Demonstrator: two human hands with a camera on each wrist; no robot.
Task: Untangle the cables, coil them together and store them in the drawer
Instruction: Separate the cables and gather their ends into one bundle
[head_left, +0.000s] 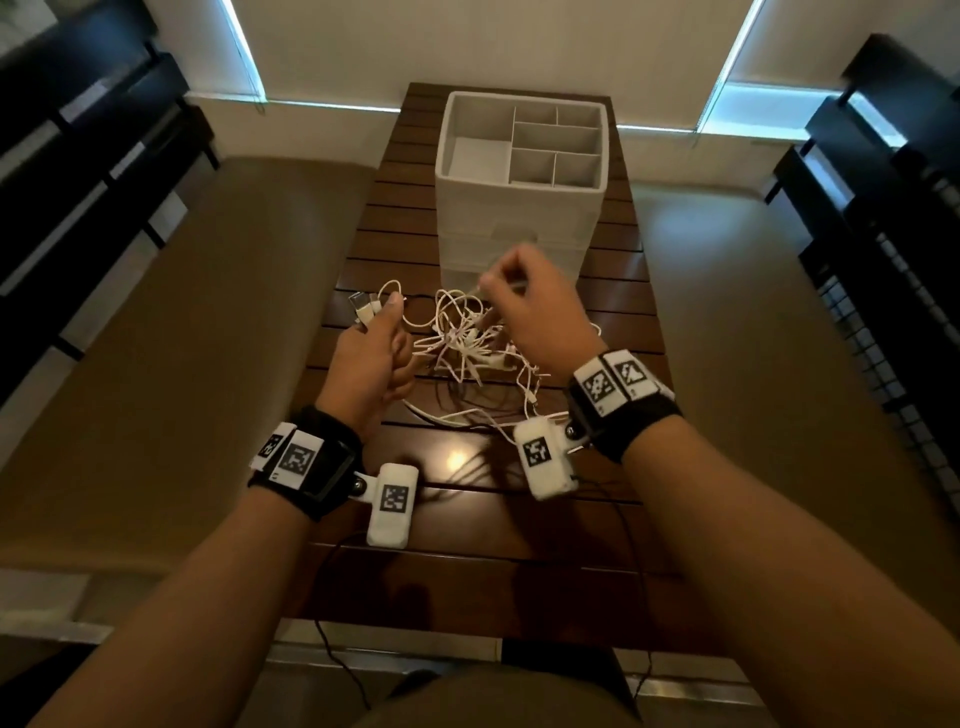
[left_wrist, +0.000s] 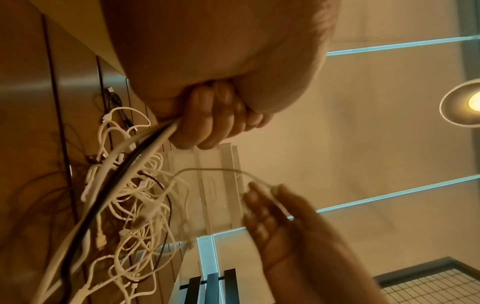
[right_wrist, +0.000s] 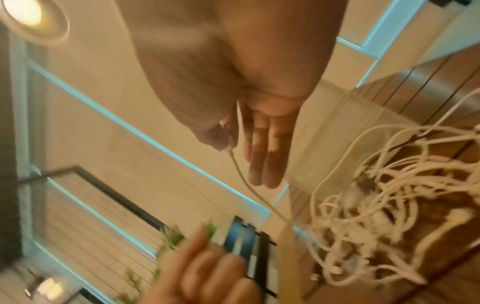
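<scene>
Head view, my left hand (head_left: 371, 358): raised above the table (head_left: 519, 519), fist curled round several cable ends, plugs poking out past my thumb; my right hand (head_left: 540, 312): raised beside it, thumb and forefinger pinching one thin white cable
Head view, cables (head_left: 467, 348): a white knot with a few dark strands, partly on the slatted dark wood, between my hands, just in front of the drawer unit (head_left: 519, 208); the unit is white plastic, top tray split into compartments
Left wrist view: my fingers (left_wrist: 213, 123) clamp white and black cords (left_wrist: 124, 162) running down to the tangle; ceiling lamp (left_wrist: 465, 102) glowing
Right wrist view: blurred; thumb pinching the thin cable (right_wrist: 241, 174), the other fingers (right_wrist: 265, 154) straight
</scene>
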